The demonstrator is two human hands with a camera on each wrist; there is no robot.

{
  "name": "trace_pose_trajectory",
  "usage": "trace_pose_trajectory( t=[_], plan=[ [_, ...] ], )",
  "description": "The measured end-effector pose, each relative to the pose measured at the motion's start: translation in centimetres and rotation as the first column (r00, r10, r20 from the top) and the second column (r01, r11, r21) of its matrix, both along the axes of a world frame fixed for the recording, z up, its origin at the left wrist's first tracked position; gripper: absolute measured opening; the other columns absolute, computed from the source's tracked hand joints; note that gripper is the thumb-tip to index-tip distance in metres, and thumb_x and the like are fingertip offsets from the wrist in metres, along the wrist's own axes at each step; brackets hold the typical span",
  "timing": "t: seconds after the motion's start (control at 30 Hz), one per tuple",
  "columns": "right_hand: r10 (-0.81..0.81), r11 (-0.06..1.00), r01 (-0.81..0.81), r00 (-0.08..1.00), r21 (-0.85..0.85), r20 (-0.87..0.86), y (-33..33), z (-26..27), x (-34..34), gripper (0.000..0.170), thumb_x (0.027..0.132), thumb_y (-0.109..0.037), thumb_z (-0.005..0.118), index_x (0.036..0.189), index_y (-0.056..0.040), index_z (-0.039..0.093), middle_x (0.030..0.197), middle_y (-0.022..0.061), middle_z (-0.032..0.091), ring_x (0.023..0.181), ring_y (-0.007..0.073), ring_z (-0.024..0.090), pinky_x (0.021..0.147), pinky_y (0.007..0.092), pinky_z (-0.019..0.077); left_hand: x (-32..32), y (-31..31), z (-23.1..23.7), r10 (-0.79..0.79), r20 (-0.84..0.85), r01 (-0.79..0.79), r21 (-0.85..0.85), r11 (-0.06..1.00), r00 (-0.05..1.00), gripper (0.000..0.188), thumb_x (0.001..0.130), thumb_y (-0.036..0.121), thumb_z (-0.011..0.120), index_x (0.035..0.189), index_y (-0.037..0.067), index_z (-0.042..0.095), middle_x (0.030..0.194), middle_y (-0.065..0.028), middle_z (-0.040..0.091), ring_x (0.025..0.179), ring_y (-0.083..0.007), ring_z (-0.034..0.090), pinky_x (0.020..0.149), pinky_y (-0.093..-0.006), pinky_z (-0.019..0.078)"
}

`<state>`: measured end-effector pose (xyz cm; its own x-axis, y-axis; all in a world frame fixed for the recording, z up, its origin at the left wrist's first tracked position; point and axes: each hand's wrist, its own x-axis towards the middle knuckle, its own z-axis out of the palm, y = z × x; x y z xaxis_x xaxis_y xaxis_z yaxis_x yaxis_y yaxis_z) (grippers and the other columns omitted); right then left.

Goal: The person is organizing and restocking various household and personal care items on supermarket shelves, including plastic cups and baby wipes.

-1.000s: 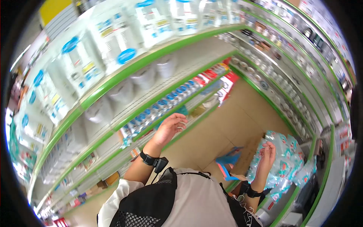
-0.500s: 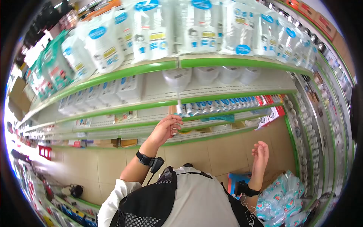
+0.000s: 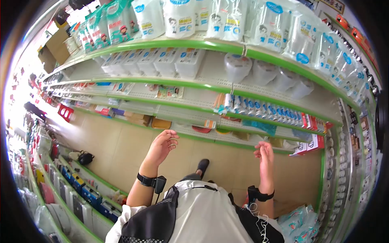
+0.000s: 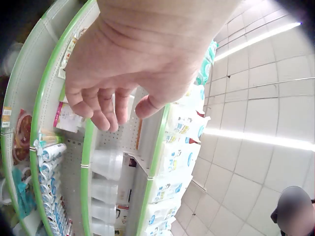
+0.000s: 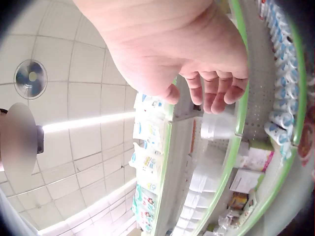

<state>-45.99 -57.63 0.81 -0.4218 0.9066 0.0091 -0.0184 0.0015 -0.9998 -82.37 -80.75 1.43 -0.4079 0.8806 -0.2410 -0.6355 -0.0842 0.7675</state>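
- We have the left hand (image 3: 161, 149) near 8 o'clock of the head view's centre, empty, with its fingers loosely curved and the thumb apart from them.
- Our right hand (image 3: 264, 158) sits near 4 o'clock, also empty, with its fingers relaxed; neither hand touches the green-edged shelves (image 3: 263, 53).
- Closest stock to the right hand: the blue-and-white narrow packs (image 3: 259, 110), lined up in a row at 3 o'clock. We judge them light and smooth-wrapped, perhaps slippery, and best gripped round the middle; their contents we cannot tell.
- At 2 o'clock, one shelf higher, stand the translucent tubs (image 3: 263, 74). They look like thin, fairly stiff plastic, light if empty; we would hold one by its wall or under the rim without squeezing hard.
- The translucent rectangular boxes (image 3: 164, 61) stand at 11 o'clock, probably stiff and light too, suited to a grip across two opposite sides.
- Along the top shelf, at 1 o'clock, the clear bags (image 3: 270, 28) seem soft outside and crushable; we would support each from below and steady its side, since the film may slide.
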Motion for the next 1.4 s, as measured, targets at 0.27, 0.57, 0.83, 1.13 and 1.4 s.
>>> trace_pose_trajectory(
  t=[0.27,0.57,0.83,1.13,1.4],
  plan=[
    [0.281,0.960,-0.280,0.960,-0.026,0.013,-7.6,-0.7,-7.1,0.025,0.107,-0.028,0.053,0.118,-0.0061,0.060,0.104,0.0040,0.063,0.084,0.0101,0.058,0.075,0.0258,0.0452,-1.5,-13.6,-0.6,0.216,0.011,-0.216,0.041,0.976,0.976,0.018,0.101,0.017,0.052,0.114,0.006,0.059,0.107,-0.0069,0.067,0.093,-0.0168,0.063,0.083,-0.0310,0.0514],
    [0.442,0.896,-0.443,0.896,0.034,0.042,-18.2,0.2,-20.1,0.024,0.107,-0.026,0.052,0.119,-0.0066,0.059,0.102,0.0027,0.064,0.084,0.0094,0.058,0.075,0.0249,0.0452,-9.0,-29.7,-2.2,0.345,0.052,-0.348,0.120,0.930,0.937,0.019,0.101,0.018,0.056,0.115,0.006,0.060,0.108,-0.0079,0.067,0.092,-0.0169,0.063,0.082,-0.0302,0.0521],
    [0.580,0.814,-0.580,0.815,0.028,0.023,-33.1,-0.4,-36.7,0.025,0.106,-0.026,0.054,0.120,-0.0067,0.059,0.103,0.0036,0.066,0.086,0.0102,0.060,0.076,0.0254,0.0464,-20.3,-45.2,-3.0,0.421,0.029,-0.422,0.062,0.904,0.906,0.019,0.101,0.018,0.055,0.117,0.007,0.059,0.108,-0.0069,0.067,0.093,-0.0162,0.064,0.081,-0.0318,0.0536],
    [0.708,0.700,-0.713,0.699,0.029,0.099,-38.3,0.0,-48.2,0.025,0.106,-0.027,0.055,0.120,-0.0070,0.059,0.105,0.0036,0.066,0.086,0.0116,0.061,0.078,0.0266,0.0480,-27.2,-53.0,-4.3,0.549,0.113,-0.557,0.055,0.829,0.828,0.019,0.101,0.018,0.054,0.117,0.008,0.059,0.109,-0.0064,0.066,0.092,-0.0148,0.064,0.080,-0.0316,0.0535],
    [0.777,0.627,-0.779,0.624,-0.002,0.084,-35.9,-1.7,-60.2,0.023,0.106,-0.025,0.056,0.120,-0.0071,0.060,0.103,0.0029,0.065,0.087,0.0107,0.060,0.078,0.0256,0.0477,-34.1,-53.7,-4.7,0.661,0.087,-0.665,0.025,0.746,0.745,0.020,0.101,0.021,0.054,0.116,0.008,0.059,0.108,-0.0056,0.065,0.092,-0.0143,0.063,0.081,-0.0317,0.0515]
  ],
)
